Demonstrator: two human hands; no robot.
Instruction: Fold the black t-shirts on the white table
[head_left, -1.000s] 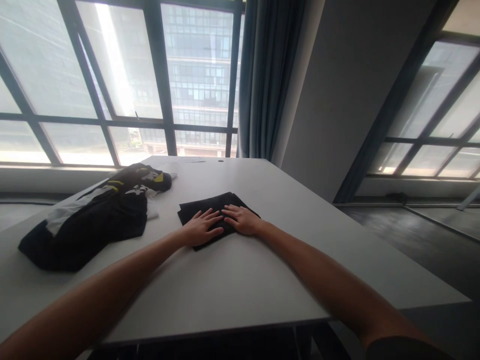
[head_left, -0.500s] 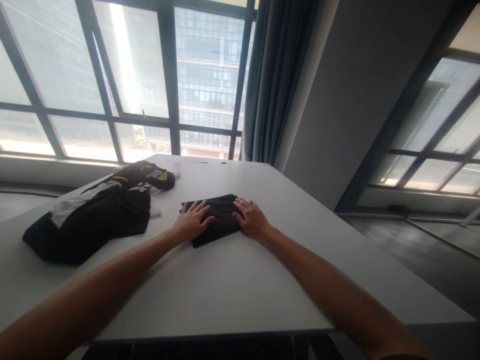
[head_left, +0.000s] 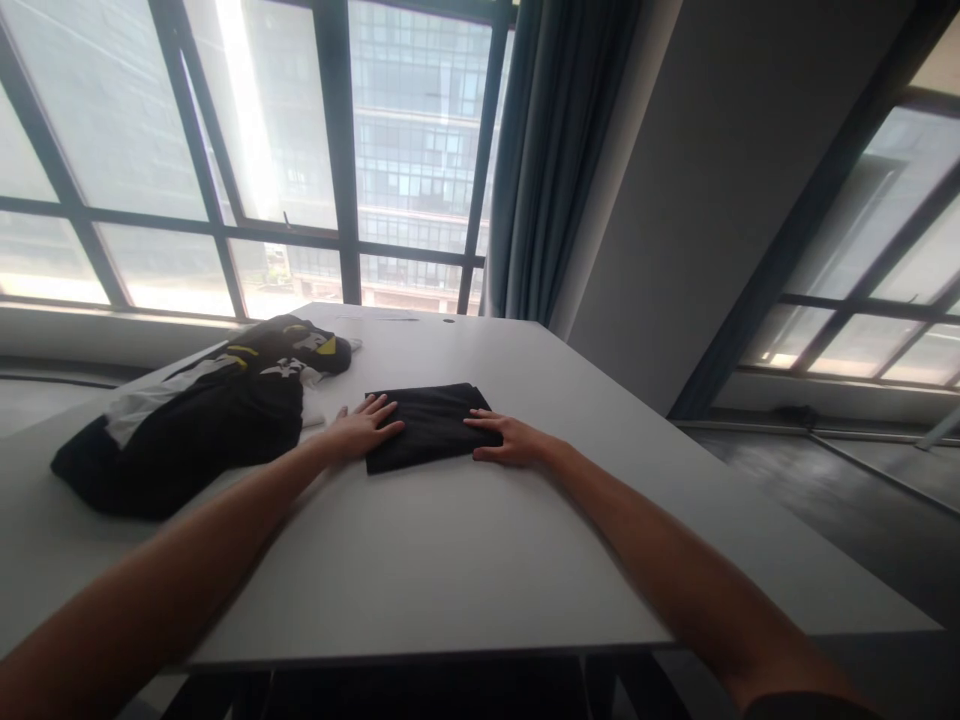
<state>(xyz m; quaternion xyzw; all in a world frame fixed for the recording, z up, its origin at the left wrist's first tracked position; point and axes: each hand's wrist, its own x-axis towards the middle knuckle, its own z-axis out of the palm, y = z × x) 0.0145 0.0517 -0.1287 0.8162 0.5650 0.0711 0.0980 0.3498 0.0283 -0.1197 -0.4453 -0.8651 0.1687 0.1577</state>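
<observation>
Flanking folded black cloth (head_left: 427, 425), both hands

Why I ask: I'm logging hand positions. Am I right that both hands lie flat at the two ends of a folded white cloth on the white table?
Not quite: the folded cloth is black, not white, as the head view shows. The left hand and right hand do lie flat at its two ends on the white table.
</observation>
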